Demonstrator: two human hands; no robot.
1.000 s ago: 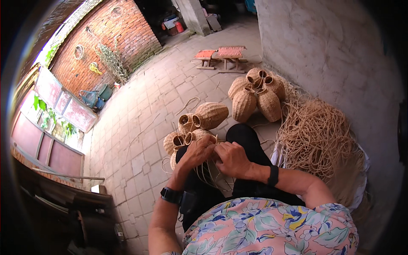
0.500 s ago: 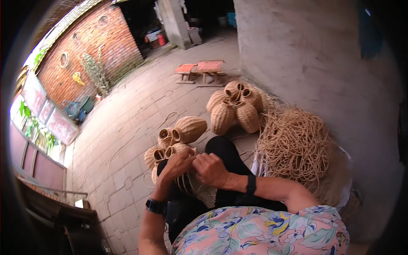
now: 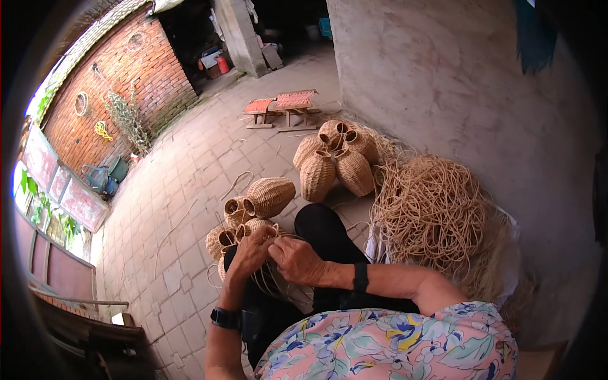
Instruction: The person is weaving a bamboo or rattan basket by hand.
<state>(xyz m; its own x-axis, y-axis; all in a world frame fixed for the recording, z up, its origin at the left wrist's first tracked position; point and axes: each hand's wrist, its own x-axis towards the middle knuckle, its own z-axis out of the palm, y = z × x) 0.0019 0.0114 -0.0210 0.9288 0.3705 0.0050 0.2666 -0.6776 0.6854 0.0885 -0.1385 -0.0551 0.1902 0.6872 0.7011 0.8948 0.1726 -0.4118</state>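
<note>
Floor (image 3: 180, 193): paving blocks, joints visible. Right side: bare grey wall (image 3: 430, 82). Far left: red brick wall (image 3: 155, 73), hoop (image 3: 81, 104) and yellow cord (image 3: 102, 130) against it. Two low stools (image 3: 296, 99), reddish seats, near grey wall. Concrete pillar (image 3: 239, 41) beside dark recess (image 3: 183, 30). Bright daylight at left edge.

Left hand (image 3: 253, 250): beside the right hand (image 3: 299, 261). Nearer group of wicker baskets (image 3: 272, 196): just beyond the hands, left of the right knee (image 3: 316, 223). Farther group of wicker baskets (image 3: 353, 170): on the paving (image 3: 183, 253), beyond that knee. Pile of cord (image 3: 430, 212): to the knee's right (near the plaster wall (image 3: 418, 82)). Two low stools (image 3: 296, 99): behind the farther group. Brick wall (image 3: 142, 69): far left.
</note>
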